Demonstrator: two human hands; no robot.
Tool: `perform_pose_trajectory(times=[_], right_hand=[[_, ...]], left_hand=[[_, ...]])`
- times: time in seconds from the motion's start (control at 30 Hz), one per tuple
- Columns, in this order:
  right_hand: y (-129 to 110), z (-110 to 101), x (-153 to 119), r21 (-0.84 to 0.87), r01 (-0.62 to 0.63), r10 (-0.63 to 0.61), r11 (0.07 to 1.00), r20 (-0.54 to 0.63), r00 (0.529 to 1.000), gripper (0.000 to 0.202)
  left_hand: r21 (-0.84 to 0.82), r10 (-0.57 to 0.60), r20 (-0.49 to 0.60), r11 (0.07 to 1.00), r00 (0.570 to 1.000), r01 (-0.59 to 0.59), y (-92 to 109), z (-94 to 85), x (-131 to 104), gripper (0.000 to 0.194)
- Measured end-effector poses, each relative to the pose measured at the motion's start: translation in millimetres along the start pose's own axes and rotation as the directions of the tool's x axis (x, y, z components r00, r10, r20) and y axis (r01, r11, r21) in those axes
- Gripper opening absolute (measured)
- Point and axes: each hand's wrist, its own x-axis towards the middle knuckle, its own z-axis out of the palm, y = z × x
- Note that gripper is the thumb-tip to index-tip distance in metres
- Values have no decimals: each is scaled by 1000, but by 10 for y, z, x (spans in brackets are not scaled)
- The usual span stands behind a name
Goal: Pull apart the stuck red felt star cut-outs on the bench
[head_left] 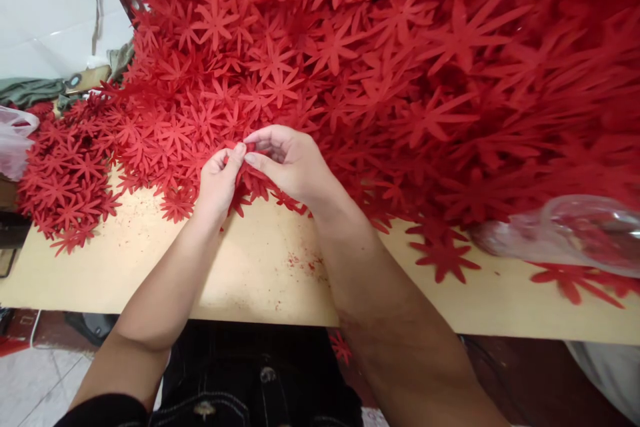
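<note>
My left hand (219, 177) and my right hand (290, 163) meet at their fingertips above the front edge of a big heap of red flower-shaped pieces (280, 87). Thumb and fingers of my left hand are pinched together. A small bit of red shows between the fingertips of both hands, too small to make out against the red pile behind. My right thumb and index finger point at the left fingertips, with the other fingers curled.
The pale table (260, 260) carries red crumbs near its front edge. A smaller red heap (70, 173) lies at the left, beside a plastic bag (15, 143). A clear plastic container (590, 230) lies at the right, near loose red pieces (445, 257).
</note>
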Motion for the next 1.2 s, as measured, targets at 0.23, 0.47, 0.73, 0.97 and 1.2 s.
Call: perform_pose_trajectory(times=[0.23,0.47,0.73,0.97,1.2], right_hand=[[56,-137,58,-20,87,-89,996,-331,939,20],[-40,-94,14,-3,22,-22,1000,-91,996,28],[139,-143,45,-156,78,-114,985,-233,966,13],[298,-389,82,-418,145,-317,897,-378,870,26],[-94,-53,-24,-41,22,-23,999,-24,999,30]], left_hand=[[1,-20,169,1000,985,20,19,54,-61,36],[1,-14,28,1000,999,14,26,14,-9,27],[23,-5,-15,1000,1000,6,26,15,3,25],[-6,-4,36,1000,999,4,10,19,-7,19],[42,7,25,999,1000,-8,59,32,-31,27]])
